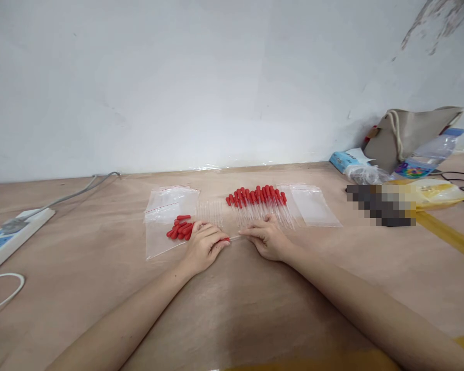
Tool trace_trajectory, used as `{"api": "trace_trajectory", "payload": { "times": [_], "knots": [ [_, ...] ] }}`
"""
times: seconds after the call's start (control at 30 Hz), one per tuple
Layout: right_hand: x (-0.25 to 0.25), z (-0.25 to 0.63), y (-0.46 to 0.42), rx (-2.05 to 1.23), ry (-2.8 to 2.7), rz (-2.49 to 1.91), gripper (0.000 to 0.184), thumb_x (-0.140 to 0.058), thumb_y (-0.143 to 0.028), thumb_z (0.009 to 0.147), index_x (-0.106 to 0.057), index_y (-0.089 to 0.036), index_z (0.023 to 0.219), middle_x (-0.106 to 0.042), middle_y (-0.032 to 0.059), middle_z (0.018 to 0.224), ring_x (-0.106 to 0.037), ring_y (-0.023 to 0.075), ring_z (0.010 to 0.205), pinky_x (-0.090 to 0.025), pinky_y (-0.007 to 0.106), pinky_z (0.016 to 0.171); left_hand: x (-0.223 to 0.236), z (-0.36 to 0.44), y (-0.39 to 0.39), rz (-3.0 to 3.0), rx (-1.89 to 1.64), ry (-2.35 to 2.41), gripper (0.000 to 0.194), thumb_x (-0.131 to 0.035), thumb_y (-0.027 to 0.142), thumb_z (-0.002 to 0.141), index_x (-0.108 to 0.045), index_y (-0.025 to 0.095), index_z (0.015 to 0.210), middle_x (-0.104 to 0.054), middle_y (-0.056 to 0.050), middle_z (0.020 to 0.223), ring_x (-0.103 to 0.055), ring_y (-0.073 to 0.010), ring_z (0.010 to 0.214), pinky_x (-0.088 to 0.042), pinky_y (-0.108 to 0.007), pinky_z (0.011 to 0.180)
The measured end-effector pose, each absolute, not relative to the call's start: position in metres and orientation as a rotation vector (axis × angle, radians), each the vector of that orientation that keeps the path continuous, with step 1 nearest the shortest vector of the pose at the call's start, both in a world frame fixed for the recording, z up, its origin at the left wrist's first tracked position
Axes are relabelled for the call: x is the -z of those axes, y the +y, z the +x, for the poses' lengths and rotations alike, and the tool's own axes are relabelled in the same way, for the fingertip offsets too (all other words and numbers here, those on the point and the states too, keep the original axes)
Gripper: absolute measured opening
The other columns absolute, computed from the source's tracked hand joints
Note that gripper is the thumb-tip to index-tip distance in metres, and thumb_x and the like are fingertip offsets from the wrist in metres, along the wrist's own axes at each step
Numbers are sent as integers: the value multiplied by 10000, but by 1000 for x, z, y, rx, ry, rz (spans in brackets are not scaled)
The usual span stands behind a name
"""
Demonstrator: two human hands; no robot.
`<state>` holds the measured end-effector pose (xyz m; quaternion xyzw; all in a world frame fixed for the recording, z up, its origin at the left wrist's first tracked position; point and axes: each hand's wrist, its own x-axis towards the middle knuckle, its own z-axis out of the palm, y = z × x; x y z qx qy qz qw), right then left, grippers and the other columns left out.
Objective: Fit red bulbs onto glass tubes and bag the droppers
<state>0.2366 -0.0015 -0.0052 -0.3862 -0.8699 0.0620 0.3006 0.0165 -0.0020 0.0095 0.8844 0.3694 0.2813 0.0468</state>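
Observation:
My left hand (206,247) is closed on a red rubber bulb (225,239), whose end shows past the fingertips. Between thumb and fingers, my right hand (266,238) pinches a thin clear glass tube (235,237) that points at the bulb. Tube and bulb meet or nearly meet; the joint is too small to make out. Loose red bulbs (180,230) lie in a pile on a clear plastic bag beside my left hand. Behind the hands is a row of bare glass tubes (209,211). Droppers with red bulbs fitted (257,196) lie side by side beyond my right hand.
Clear zip bags lie at the left (172,198) and right (313,206). A power strip (15,237) with a grey cable is at far left. At right are a tissue pack (343,161), a grey bag (417,134), a plastic bottle (429,154) and a yellow plastic wrapper (436,193).

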Motion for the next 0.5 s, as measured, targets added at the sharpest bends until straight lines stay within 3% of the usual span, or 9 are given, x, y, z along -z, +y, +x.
{"api": "trace_trajectory", "payload": {
  "times": [0.37, 0.5],
  "knots": [
    [8, 228, -7, -121, -2394, -1008, 228, -394, -144, 838, -594, -184, 940, -672, 44, 831, -558, 128, 678, -233, 292, 673, -2, 16, 1, 2781, -845, 1088, 190, -484, 330, 840, -622, 205, 808, -647, -16, 742, -554, -157, 751, -304, -358, 856],
    [1, 223, -10, -20, -2406, -1057, 238, -376, -161, 851, -596, -179, 942, -669, 63, 827, -566, 150, 713, -256, 309, 713, -10, 16, 1, 2784, -860, 1162, 179, -487, 322, 842, -636, 222, 837, -663, -11, 792, -563, -156, 782, -280, -376, 910]
  ]
}}
